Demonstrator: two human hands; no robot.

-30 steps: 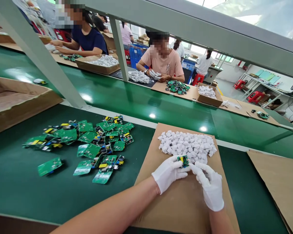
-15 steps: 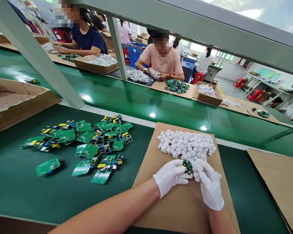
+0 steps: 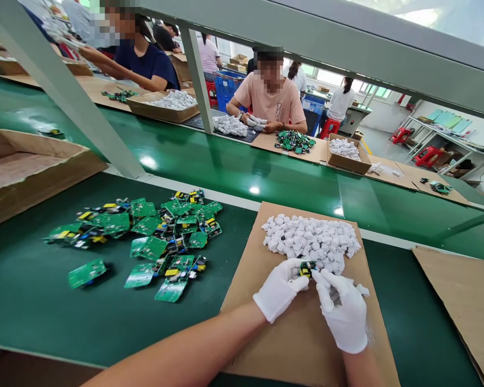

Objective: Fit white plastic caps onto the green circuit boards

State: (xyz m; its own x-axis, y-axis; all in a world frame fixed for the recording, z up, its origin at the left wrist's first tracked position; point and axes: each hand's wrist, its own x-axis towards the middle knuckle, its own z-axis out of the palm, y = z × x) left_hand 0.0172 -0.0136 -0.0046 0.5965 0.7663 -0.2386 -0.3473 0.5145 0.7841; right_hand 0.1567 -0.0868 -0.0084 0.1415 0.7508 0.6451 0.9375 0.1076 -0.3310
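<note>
My left hand (image 3: 280, 287), in a white glove, is closed on a small circuit board (image 3: 307, 269) with green, black and yellow parts. Close against the board's right side are the pinched fingertips of my right hand (image 3: 342, 306), also gloved in white. Whatever those fingers hold, if anything, blends with the glove and I cannot make it out. Both hands are above a brown cardboard sheet (image 3: 262, 344). Just beyond them lies a heap of small white pieces (image 3: 310, 239), and one white piece (image 3: 362, 290) rests beside my right hand.
Green circuit boards (image 3: 145, 226) lie in a loose pile on the left of the green table (image 3: 36, 301). A cardboard box (image 3: 32, 172) stands far left, another cardboard sheet (image 3: 463, 301) right. A slanted metal post (image 3: 80, 102) rises ahead. Co-workers (image 3: 270, 99) sit across the green belt (image 3: 234, 166).
Both hands have shifted slightly and the board has turned, showing a yellow part. My right fingers have moved a little down and left. A co-worker at upper left has stretched their arms away.
</note>
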